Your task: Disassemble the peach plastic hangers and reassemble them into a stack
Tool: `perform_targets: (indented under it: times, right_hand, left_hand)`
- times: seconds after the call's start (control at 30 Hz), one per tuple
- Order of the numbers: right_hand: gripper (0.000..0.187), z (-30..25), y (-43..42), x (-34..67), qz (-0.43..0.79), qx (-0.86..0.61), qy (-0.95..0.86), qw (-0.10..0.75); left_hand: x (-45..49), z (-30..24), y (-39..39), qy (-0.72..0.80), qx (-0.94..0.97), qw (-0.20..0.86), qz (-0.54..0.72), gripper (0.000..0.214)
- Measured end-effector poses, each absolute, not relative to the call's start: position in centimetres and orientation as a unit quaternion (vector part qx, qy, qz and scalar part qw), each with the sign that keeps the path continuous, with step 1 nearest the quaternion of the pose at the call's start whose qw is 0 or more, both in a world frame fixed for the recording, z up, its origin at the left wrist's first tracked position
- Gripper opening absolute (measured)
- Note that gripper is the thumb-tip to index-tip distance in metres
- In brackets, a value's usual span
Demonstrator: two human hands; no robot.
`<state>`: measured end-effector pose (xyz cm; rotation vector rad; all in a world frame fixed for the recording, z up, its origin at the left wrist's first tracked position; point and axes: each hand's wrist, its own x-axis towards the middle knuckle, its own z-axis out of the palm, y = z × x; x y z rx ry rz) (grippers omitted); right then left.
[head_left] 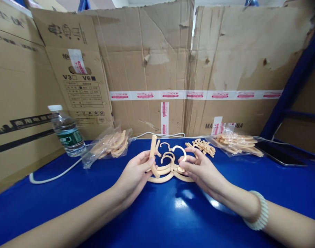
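My left hand (pixel 138 174) grips a pale, slightly curved hanger arm (pixel 152 151), held upright between thumb and fingers. In my right hand (pixel 202 167) is a hanger hook (pixel 183 151), pinched near its lower end with the curve pointing up and to the left. The two held parts are apart. Between and behind my hands, several assembled hangers (pixel 161 179) lie on the blue table (pixel 157 213), their hooks toward the back; my fingers partly hide them. A small pile of loose hooks (pixel 205 147) sits behind my right hand.
A plastic bag of curved pieces (pixel 113 144) lies at left, another bag (pixel 233 142) at right. A water bottle (pixel 67 132) stands far left by a white cable (pixel 51 177). At right is a phone (pixel 278 154). Cardboard sheets (pixel 147 69) wall off the back.
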<state>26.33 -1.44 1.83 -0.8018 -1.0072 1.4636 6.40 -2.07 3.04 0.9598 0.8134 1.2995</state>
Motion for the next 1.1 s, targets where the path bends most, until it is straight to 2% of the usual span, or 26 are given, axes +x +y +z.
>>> perform_targets:
  times: [0.1,0.4,0.63,0.9,1.03,1.1]
  right_hand:
    - [0.066,1.7,-1.4,26.4,0.648,-0.331,-0.423,0.539]
    - [0.050,1.7,-1.1,26.7,0.646,-0.324,-0.457,0.518]
    - [0.037,1.8,-1.6,26.8,0.647,-0.307,-0.498,0.488]
    - [0.032,1.0,-1.2,26.8,0.631,-0.329,-0.523,0.469]
    - [0.041,1.2,-1.5,26.6,0.640,-0.336,-0.510,0.466]
    - [0.034,1.3,-1.6,26.6,0.646,-0.329,-0.514,0.458]
  left_hand:
    - [6.9,2.6,-2.8,0.366,0.416,0.576,0.601,0.024]
    - [7.7,0.6,-4.6,0.377,0.432,0.533,0.622,0.042]
    - [8.1,0.5,-5.0,0.371,0.426,0.549,0.616,0.038]
    - [8.2,0.4,-5.0,0.383,0.427,0.544,0.612,0.037]
    - [8.3,0.3,-5.0,0.389,0.438,0.533,0.610,0.038]
    - [8.3,0.3,-5.0,0.395,0.446,0.522,0.611,0.037]
